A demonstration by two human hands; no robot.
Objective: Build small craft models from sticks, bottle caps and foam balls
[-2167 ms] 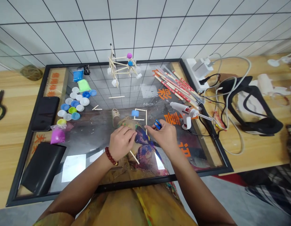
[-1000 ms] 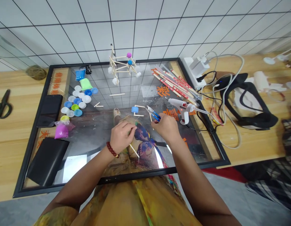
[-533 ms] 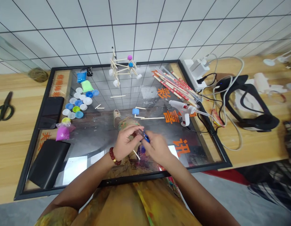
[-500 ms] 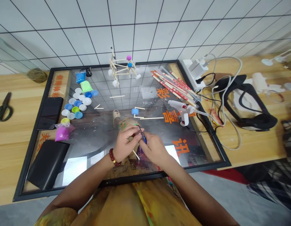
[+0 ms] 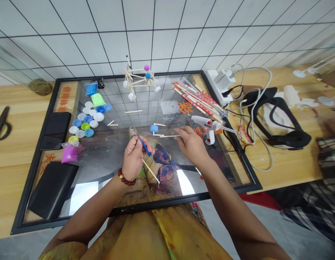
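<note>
My left hand is closed around a blue-handled tool whose thin metal end points up and left. Below it, a wooden stick slants down from the fingers. My right hand is over the glass with fingers apart, its fingertips at the right end of a long stick. Just beyond lies a blue cap with short sticks beside it. A white glue gun rests right of my right hand. Farther back stands a frame of sticks with pink, blue and white pieces.
Bottle caps, clay bags, a phone and a black pouch lie left; scissors are beyond. Red-wrapped sticks, a power strip, cables and a black frame are right. A person's plaid sleeve shows far right.
My hands have parted. The blue-handled tool is now in my left hand only, and my right hand has moved right and forward to the long stick.
</note>
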